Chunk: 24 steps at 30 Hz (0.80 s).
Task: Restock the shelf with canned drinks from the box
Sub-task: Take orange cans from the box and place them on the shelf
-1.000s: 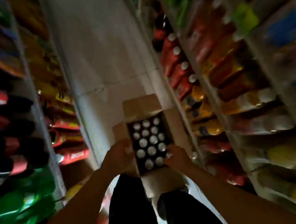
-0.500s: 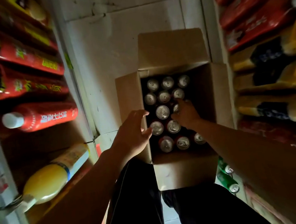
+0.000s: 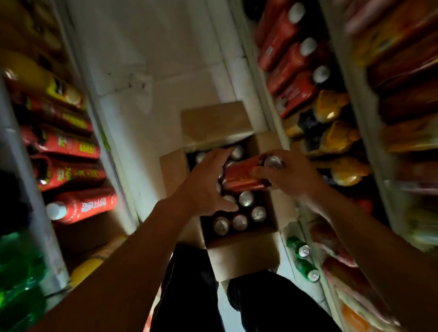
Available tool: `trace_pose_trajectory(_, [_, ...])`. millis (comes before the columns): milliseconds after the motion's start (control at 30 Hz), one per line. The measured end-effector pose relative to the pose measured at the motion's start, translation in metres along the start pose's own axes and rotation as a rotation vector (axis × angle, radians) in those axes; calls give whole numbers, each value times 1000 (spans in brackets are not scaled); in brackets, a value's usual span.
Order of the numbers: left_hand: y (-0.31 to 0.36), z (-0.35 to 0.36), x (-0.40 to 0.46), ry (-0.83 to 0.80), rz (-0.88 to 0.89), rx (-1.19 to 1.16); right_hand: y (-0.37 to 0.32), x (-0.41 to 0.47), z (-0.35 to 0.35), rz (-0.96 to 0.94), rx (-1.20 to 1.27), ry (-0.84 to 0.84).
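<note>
**Red can up out of the box**

Looking down a thin aisle. An open brown box [image 3: 244,255] on the floor [image 3: 164,63], flaps folded out, right in front of two legs in black pants [image 3: 192,304]. Inside the box, rows of cans in the box [image 3: 246,198] standing up, silver tops showing.

Just above the box, a red can [image 3: 243,176] lying on its side, silver top pointing to the right. Right hand [image 3: 289,174] gripping the can at its top end, fingers [image 3: 263,171] curled round it. Left hand [image 3: 203,186] at the other end of the can, fingers spread wide, thumb stretched out low over the cans below. Hard to tell if the left hand really grips the can or only touches it.

On the left, a shelf [image 3: 16,149] full of red bottles [image 3: 81,204] lying down, green ones lower, all a bit blurry. On the right, another shelf with red bottles with white caps [image 3: 293,58] and yellow ones under them. Two green cans [image 3: 303,262] low down on the right shelf, near the box.
</note>
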<state>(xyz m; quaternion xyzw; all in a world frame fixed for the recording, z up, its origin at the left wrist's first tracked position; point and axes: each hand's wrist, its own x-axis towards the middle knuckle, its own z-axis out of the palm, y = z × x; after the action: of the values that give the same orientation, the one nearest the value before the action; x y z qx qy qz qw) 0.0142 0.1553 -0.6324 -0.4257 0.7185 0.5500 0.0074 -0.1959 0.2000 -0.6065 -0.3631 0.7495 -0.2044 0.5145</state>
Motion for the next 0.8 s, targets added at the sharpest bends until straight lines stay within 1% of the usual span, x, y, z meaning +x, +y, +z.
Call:
trace_pose_trajectory(67, [63, -24, -7, 4, 77, 18, -54, -49, -47, -1, 154, -7])
trace_pose_trajectory(133, [123, -47, -18, 36, 124, 47, -105, -94, -83, -57, 208, 19])
trace_pose_trajectory(167, [173, -61, -30, 71, 192, 77, -136, -130, -113, -78, 242, 88])
trace_pose_trajectory(233, [231, -73, -48, 115, 243, 77, -170, -177, -146, -144, 258, 182])
trace_pose_trajectory(333, [327, -90, -72, 142, 331, -42, -216, -254, -199, -288, 337, 279])
trace_pose_trajectory(400, [388, -92, -85, 120, 402, -128, -236, -305, -225, -352, 395, 348])
trace_pose_trajectory(433, [422, -93, -92, 122, 459, -154, -244, -326, -235, -383, 364, 429])
trace_pose_trajectory(467, [440, -90, -93, 134, 474, -201, -247, -336, -237, -409, 333, 504])
trace_pose_trajectory(500, [477, -85, -100, 133, 523, -248, -251, -354, -249, -442, 332, 614])
trace_pose_trajectory(533, [496, -79, -103, 141, 541, -270, -253, -360, -251, -455, 353, 685])
trace_pose_trajectory(567, [516, -74, -107, 142, 582, -258, -254, -366, -256, -460, 399, 752])
trace_pose_trajectory(633, [560, -54, -120, 120, 680, -169, -246, -385, -274, -465, 452, 939])
trace_pose_trajectory(667, [570, -49, -122, 126, 712, -153, -242, -388, -281, -474, 429, 1000])
trace_pose_trajectory(700, [575, -44, -120, 120, 752, -164, -238, -387, -287, -474, 413, 1026])
trace_pose_trajectory(767, [595, -31, -116, 43, 841, 14, -221, -400, -310, -438, 448, 1103])
trace_pose_trajectory(800, [600, -27, -110, 37, 857, 184, -213, -403, -322, -430, 456, 1134])
